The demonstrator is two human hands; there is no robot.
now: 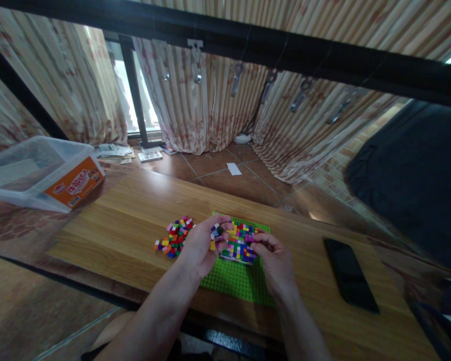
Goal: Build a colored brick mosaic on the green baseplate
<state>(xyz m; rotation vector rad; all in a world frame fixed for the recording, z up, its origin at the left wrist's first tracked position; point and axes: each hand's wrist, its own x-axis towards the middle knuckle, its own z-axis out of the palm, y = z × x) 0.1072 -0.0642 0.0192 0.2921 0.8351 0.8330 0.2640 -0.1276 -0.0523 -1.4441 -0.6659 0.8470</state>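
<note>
A green studded baseplate (236,282) lies on the wooden table, and a multicoloured block of small toy bricks (239,245) stands on its far part. My left hand (200,246) is turned palm up beside the block's left side, its fingers curled around several loose bricks (215,231), among them white, blue and yellow ones. At the block's right edge, the thumb and fingers of my right hand (277,260) pinch a magenta brick (250,239). Whether that brick touches the block I cannot tell. To the left of my left hand is a loose pile of mixed bricks (176,237), partly hidden by the hand.
A black phone (350,275) lies on the table (135,210) at the right. Past the table's left end stands a clear plastic bin (41,175) with an orange label. A dark bar (225,30) with hanging metal hooks crosses above. Curtains and papers are beyond.
</note>
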